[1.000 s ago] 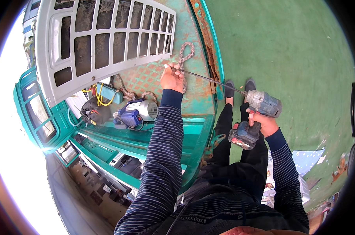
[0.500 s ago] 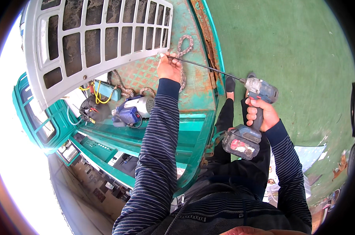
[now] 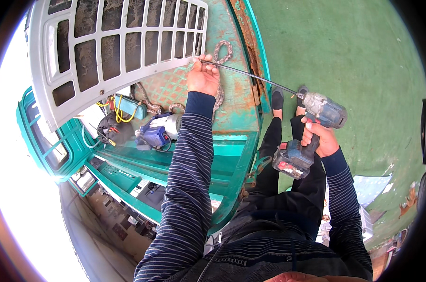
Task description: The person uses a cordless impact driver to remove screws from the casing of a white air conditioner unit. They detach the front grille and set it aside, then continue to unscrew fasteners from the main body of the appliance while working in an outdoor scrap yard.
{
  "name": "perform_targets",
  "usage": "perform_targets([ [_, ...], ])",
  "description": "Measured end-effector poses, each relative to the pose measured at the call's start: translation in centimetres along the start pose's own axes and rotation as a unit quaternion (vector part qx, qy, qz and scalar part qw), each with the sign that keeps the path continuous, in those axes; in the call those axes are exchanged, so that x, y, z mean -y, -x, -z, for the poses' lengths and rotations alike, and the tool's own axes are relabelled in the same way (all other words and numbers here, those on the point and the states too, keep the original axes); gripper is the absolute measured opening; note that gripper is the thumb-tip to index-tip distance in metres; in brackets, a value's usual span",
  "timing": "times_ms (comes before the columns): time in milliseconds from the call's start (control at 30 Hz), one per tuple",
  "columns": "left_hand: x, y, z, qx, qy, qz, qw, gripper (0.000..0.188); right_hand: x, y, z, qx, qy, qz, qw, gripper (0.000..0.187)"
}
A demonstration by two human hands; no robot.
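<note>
My right hand [image 3: 324, 140] grips the handle of a worn cordless impact driver [image 3: 329, 112], its battery pack hanging toward my legs. From the chuck a long thin driver bit [image 3: 255, 78] runs up and left to my left hand [image 3: 204, 79]. The left fingers are closed around the bit's far end, right at the lower right corner of a light grey grille panel [image 3: 123, 54]. Whether the tip touches a screw there is hidden by the fingers. A screw [image 3: 101, 92] shows along the panel's lower edge.
Beneath the panel lies a rusty teal truck bed [image 3: 234, 115] with a braided rope [image 3: 223, 52], a blue-and-grey pump-like machine [image 3: 154, 135], a teal box [image 3: 130, 109] and yellow cable. A raised rusty side edge [image 3: 250, 51] borders the green floor [image 3: 335, 51], where my feet stand.
My right hand has shifted the impact driver to the right, and its battery end has swung up a little. My left hand has moved slightly up, still at the panel's corner.
</note>
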State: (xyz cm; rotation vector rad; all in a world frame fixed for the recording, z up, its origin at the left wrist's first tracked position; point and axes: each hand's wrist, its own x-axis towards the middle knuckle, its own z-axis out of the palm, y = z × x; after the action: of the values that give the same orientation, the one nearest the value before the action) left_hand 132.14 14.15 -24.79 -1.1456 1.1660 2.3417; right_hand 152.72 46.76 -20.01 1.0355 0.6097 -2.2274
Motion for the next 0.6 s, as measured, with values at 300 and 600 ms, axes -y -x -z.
perform_targets([
  [300,0.8,-0.2,0.9,-0.002,0.061,0.047,0.997,0.025,0.3,1.8,1.5,-0.060,0.323,0.115,0.938,0.024],
  [600,1.0,0.7,0.8,0.004,0.038,0.046,0.998,0.023,0.7,2.8,1.5,-0.044,0.332,0.097,0.937,0.028],
])
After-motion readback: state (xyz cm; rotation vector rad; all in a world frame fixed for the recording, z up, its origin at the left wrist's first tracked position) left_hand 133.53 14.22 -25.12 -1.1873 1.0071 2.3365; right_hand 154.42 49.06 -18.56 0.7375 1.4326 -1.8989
